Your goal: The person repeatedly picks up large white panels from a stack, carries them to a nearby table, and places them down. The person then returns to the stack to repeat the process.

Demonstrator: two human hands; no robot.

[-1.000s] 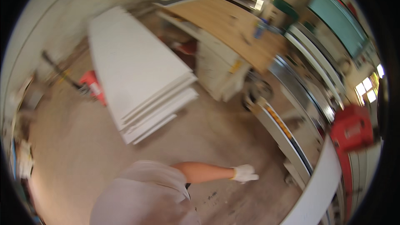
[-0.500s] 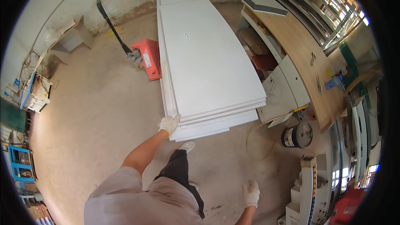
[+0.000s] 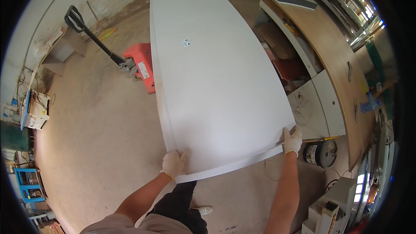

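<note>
Nearest me, my gloved left hand [image 3: 174, 164] grips the near left corner of the long white panel [image 3: 216, 82] and my gloved right hand [image 3: 293, 140] its near right corner, though I can't see the fingers underneath. I'd judge it heavy and fairly stiff, perhaps sagging mid-length, its smooth face slippery under gloves and its corners easily chipped; these wide-set corners seem the steadiest holds. It runs away from me, between the red pallet truck [image 3: 141, 58] on the left and the wooden worktop [image 3: 331, 43] on the right.
</note>
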